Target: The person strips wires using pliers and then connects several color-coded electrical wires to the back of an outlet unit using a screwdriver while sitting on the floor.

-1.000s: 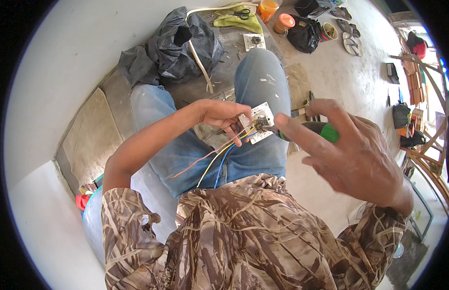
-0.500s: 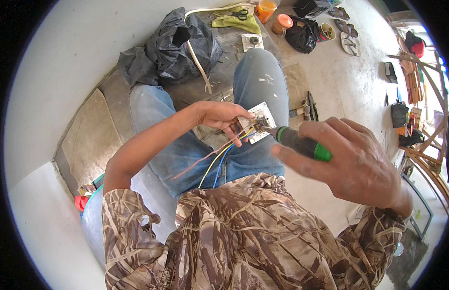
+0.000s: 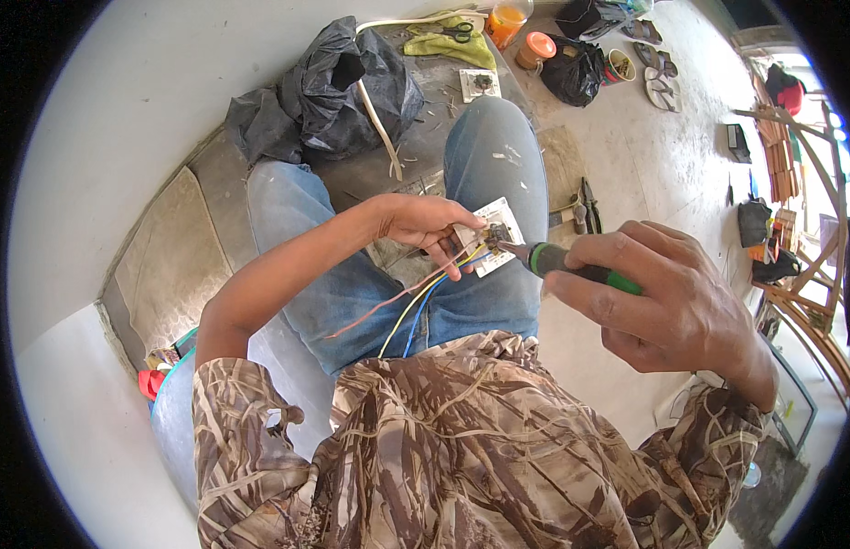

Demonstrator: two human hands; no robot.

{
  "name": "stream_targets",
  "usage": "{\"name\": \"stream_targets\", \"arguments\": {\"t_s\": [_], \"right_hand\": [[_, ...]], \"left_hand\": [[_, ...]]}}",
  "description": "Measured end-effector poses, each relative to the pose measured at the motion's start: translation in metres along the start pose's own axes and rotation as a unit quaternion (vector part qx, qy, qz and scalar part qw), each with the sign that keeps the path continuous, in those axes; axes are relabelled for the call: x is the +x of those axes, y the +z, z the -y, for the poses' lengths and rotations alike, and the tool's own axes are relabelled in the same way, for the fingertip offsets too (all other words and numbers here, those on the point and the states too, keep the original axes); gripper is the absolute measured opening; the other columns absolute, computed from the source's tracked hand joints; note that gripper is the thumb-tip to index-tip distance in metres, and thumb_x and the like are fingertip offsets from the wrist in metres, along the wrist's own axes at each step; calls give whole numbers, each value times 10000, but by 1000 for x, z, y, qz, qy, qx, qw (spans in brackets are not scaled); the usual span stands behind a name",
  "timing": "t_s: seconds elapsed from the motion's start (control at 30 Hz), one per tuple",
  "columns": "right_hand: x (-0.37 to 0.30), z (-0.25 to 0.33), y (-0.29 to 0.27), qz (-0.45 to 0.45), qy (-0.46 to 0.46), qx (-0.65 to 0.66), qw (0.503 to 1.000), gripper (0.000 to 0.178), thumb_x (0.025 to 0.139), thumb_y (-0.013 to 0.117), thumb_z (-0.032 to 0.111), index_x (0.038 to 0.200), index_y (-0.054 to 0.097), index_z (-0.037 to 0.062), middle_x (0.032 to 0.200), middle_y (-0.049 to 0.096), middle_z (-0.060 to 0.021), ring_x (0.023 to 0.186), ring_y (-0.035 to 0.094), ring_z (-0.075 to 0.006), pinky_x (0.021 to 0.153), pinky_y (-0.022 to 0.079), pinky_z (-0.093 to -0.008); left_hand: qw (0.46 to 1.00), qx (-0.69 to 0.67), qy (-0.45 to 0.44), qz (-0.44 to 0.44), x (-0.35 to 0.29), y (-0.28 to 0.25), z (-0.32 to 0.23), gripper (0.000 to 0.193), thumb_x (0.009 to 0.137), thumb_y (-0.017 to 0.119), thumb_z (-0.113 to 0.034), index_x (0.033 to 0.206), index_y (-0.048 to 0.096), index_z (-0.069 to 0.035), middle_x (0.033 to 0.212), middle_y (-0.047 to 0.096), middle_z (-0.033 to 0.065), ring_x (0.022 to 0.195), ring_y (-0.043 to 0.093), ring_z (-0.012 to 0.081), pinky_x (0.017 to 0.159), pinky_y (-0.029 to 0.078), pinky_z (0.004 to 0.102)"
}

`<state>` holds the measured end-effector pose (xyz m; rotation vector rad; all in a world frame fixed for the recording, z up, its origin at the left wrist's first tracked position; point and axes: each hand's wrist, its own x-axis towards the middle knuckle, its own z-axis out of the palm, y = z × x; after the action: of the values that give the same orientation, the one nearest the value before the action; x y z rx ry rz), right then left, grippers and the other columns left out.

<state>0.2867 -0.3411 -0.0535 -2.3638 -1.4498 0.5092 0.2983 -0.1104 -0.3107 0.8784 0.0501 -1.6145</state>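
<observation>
Socket plate (image 3: 494, 236), white, squarish, centre of frame, resting on right thigh, back side up, dark terminal block showing near middle. Pinched along left edge by left hand (image 3: 425, 224), fingers curled under and over, grip closed on plate. Wires (image 3: 416, 306) — yellow, blue, pinkish-red — running from terminal block down-left over the jeans, loose ends toward lower centre.

Screwdriver (image 3: 571, 265), green and black handle, held in right hand (image 3: 667, 311), grip wrapped tight round handle. Shaft short, tip touching or just at terminal block; exact contact too small to tell. Long axis lying roughly right-to-left, slightly upward toward tip. Plate lies left of right hand, just beyond tip; left hand nearer to plate, already on it.

Further out: black plastic bag (image 3: 324, 96) upper left of frame with pale strip (image 3: 379, 123) lying across it. Second white plate (image 3: 481, 84) on floor top centre. Yellow-green cloth (image 3: 448, 41) with scissors (image 3: 459, 30) on it at top. Orange jar (image 3: 507, 20) and orange-lidded tub (image 3: 537, 48) beside it. Black bag (image 3: 571, 69) upper right. Sandals (image 3: 661, 90) further right. Pliers (image 3: 589, 206) on floor right of knee. Wooden frames (image 3: 804, 274) at right edge.
</observation>
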Motion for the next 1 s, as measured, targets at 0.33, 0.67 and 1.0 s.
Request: {"name": "stream_targets", "arguments": {"t_s": [0.33, 0.67, 1.0], "right_hand": [[-19, -6, 4, -92, 60, -3, 994, 420, 545, 729, -32, 952, 657, 44, 1027, 612, -141, 722, 663, -260, 590, 555, -350], [-21, -13, 12, -116, 54, 18, 992, 425, 550, 720, -36, 960, 649, 54, 1020, 613, -154, 736, 669, -269, 588, 555, -351], [-12, -11, 4, -66, 18, 13, 998, 329, 571, 724, 23, 881, 621, 65, 1008, 579, -77, 737, 635, -228, 598, 545, -342]], "left_hand": [[1000, 2, -5, -3, 1, 5, -3, 453, 1026, 464, -337, 1237, 533, 57, 1074, 654, 218, 911, 696, 280, 803, 621, 409], [1000, 18, -6, -5, 0, 8, -7, 463, 1021, 461, -342, 1230, 540, 64, 1042, 664, 223, 885, 700, 278, 802, 620, 406], [1000, 14, -13, -7, 6, 3, -3, 457, 1027, 457, -330, 1248, 526, 64, 1087, 646, 226, 915, 690, 280, 805, 618, 422]]}}
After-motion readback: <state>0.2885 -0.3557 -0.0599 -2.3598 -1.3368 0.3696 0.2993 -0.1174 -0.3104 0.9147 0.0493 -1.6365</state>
